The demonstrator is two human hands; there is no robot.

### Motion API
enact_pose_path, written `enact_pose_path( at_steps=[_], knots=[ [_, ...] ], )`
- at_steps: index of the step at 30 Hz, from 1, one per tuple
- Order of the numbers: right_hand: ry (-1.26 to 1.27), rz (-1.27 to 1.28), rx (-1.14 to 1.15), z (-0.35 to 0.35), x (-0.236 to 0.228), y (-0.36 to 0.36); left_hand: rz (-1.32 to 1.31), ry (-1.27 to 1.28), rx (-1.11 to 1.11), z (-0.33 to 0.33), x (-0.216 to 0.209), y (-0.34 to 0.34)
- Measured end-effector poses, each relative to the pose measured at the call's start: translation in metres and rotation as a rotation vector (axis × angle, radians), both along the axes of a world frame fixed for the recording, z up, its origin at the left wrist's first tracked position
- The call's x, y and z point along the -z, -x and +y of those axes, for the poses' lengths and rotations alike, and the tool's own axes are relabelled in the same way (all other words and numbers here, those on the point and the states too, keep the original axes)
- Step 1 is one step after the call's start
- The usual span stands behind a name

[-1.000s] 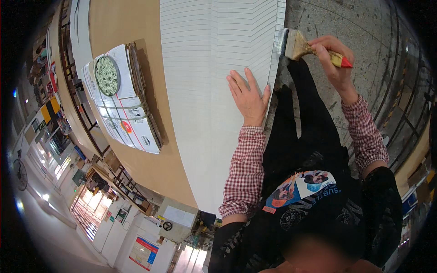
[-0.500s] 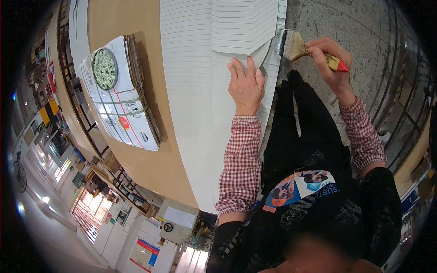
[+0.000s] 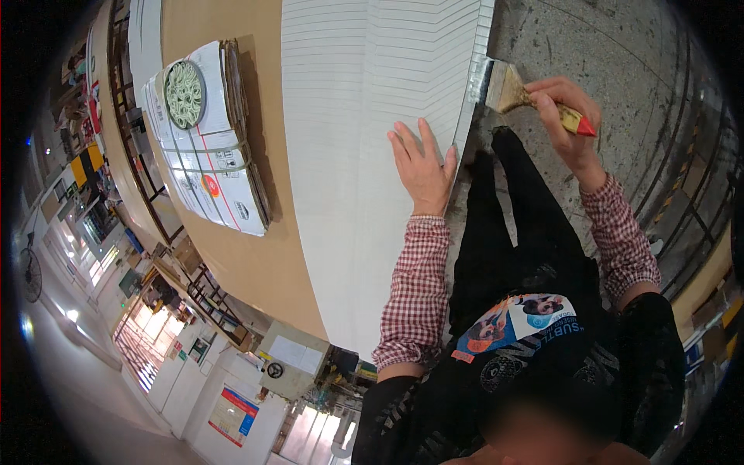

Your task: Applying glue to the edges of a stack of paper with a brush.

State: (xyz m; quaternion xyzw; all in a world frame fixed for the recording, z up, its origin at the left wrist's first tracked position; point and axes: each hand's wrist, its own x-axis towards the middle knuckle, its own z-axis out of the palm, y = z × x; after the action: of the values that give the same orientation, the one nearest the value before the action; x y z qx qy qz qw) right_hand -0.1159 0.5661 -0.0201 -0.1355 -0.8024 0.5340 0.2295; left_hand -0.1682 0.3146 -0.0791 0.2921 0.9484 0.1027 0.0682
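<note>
A broad layer of white paper sheets (image 3: 349, 178), with many fine staggered lines across it, covers the near side of the table. My left hand (image 3: 422, 172) lies on the sheets with its fingers spread, close to their right edge. A greyish, shiny strip (image 3: 474, 74) runs along that edge. In my right hand (image 3: 570, 116) is a flat paintbrush (image 3: 509, 91) with a yellow and red handle, held just beyond the edge, over the floor. Its bristle tips point left toward the strip; whether they touch it I cannot tell.
Left on the brown tabletop (image 3: 240, 271) sits a strapped bundle of flattened cardboard (image 3: 217, 182), with a round dish of pale green coils (image 3: 184, 94) on it. Grey speckled floor (image 3: 589, 46) lies to the right. A machine with a black handwheel (image 3: 274, 370) stands lower left.
The raised, folded flap of paper beside my left hand now lies flat. That hand's fingers have spread and shifted slightly. The brush stays near the edge, and the whole view has shifted a little.
</note>
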Motion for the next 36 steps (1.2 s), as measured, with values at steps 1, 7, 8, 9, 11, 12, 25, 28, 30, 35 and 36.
enact_pose_path(
  at_steps=[1, 7, 8, 9, 11, 12, 25, 28, 30, 35, 36],
  knots=[
    [-0.018, 0.004, 0.022, 0.0, 0.003, 0.002, 0.0, 0.003, 0.001, -0.001, -0.002, 0.003],
    [0.037, -0.055, -0.06, -0.048, 0.004, -0.037, 0.01, -0.014, 0.034, -0.006, -0.012, 0.015],
    [0.054, -0.066, -0.082, -0.052, 0.0, -0.043, -0.001, -0.005, 0.042, -0.005, -0.012, 0.017],
    [0.068, -0.07, -0.102, -0.054, -0.004, -0.045, -0.006, 0.002, 0.054, -0.004, -0.013, 0.02],
    [0.079, -0.062, -0.08, -0.052, -0.01, -0.042, -0.011, 0.004, 0.061, -0.004, -0.016, 0.021],
    [0.037, -0.009, -0.032, -0.047, -0.008, -0.037, -0.019, 0.007, 0.064, -0.003, -0.015, 0.022],
    [-0.009, 0.075, 0.096, -0.015, 0.001, -0.032, 0.002, -0.009, 0.035, -0.007, -0.009, 0.014],
    [0.043, 0.19, 0.124, 0.021, 0.011, 0.0, 0.02, -0.024, 0.009, -0.003, -0.007, 0.009],
    [-0.002, 0.143, 0.118, 0.037, 0.018, 0.014, 0.03, -0.009, -0.002, -0.003, -0.005, 0.008],
    [-0.004, 0.089, 0.046, 0.027, 0.032, 0.013, 0.036, 0.005, 0.011, -0.004, -0.001, 0.009],
    [0.01, 0.087, 0.004, 0.016, 0.032, 0.006, 0.041, 0.021, 0.017, -0.006, -0.001, 0.009]
  ],
)
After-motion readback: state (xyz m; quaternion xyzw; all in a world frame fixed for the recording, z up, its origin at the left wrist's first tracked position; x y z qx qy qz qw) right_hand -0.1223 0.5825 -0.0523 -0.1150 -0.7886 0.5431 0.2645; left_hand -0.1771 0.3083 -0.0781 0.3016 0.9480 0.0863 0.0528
